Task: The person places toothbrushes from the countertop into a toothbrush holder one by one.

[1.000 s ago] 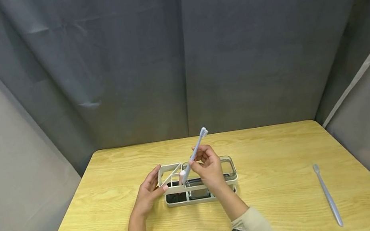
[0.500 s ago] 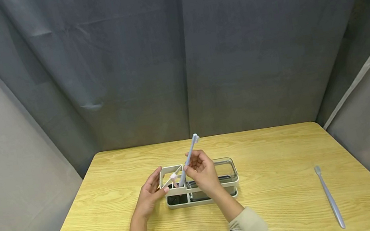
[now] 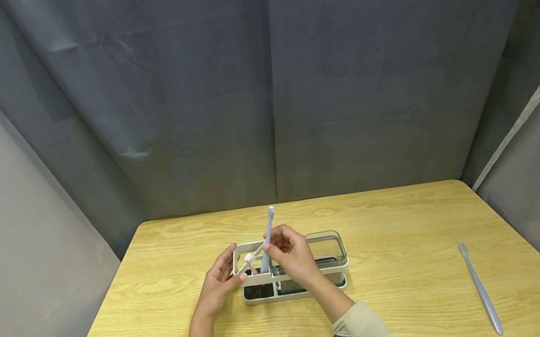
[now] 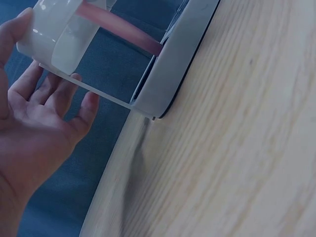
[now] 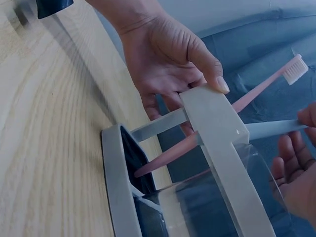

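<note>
A white toothbrush holder (image 3: 297, 274) with a slotted top frame and a clear cup (image 3: 330, 247) stands at the table's middle. My left hand (image 3: 219, 285) grips its left end, thumb on the front rim and fingers round the side. With thumb and fingertips, my right hand (image 3: 291, 253) pinches a light blue toothbrush (image 3: 269, 230), bristles up, its handle down in a slot near the cup. A pink toothbrush (image 5: 264, 91) leans in the slot area beside it, its handle reaching the dark base in the right wrist view.
Another blue-grey toothbrush (image 3: 481, 291) lies at the right of the wooden table (image 3: 397, 266). Grey curtains (image 3: 185, 99) hang behind the table and along its sides.
The right hand has moved left and slightly down, lowering the blue toothbrush into the holder and turning it more upright. The pink brush's head has shifted left. The left hand stays put.
</note>
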`<state>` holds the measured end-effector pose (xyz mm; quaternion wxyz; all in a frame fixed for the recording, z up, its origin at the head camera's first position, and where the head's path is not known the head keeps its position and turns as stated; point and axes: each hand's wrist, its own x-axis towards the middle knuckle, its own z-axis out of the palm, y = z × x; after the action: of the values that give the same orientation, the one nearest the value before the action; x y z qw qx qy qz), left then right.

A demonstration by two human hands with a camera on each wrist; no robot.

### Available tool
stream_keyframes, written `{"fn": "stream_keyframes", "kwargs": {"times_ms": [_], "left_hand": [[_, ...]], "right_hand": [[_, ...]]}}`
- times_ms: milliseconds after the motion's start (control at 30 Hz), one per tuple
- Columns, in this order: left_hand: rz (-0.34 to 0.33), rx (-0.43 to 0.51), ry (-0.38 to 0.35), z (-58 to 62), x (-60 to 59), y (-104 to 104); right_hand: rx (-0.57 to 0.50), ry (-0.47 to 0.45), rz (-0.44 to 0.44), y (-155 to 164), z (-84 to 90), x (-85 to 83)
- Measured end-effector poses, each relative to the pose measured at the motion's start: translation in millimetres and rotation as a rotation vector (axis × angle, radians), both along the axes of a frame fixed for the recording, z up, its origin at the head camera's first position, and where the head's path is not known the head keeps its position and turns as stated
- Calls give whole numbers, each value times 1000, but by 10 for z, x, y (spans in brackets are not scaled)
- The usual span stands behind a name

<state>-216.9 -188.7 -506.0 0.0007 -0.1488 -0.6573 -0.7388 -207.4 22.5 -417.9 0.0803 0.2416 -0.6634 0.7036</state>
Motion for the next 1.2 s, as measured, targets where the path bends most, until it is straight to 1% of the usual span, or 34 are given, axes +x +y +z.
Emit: {"fn": "stream_keyframes", "kwargs": {"times_ms": [200,333,500,633,867,1133,1200], "left_hand": [[-4,-13,3,-28,-1,-10],[-6,-19,-8,-31,10,-13],[4,-4,-11,-26,19,-7],[13,-1,-7,-20,17,0],[7,-13,-4,-30,17,-3],[13,1,4,-30,16,8],[5,1,1,-35,9,19]], "right_hand": [[164,-36,13,42,59,21],[239,-77,60,73,66,2],[331,-99,138,108,81,-25],[375,-114,162,120,101,-35],[407,-129,168,135,102,-51],[372,-156,180,163,101,-65],[356,-164,173,198,103,-56]]}}
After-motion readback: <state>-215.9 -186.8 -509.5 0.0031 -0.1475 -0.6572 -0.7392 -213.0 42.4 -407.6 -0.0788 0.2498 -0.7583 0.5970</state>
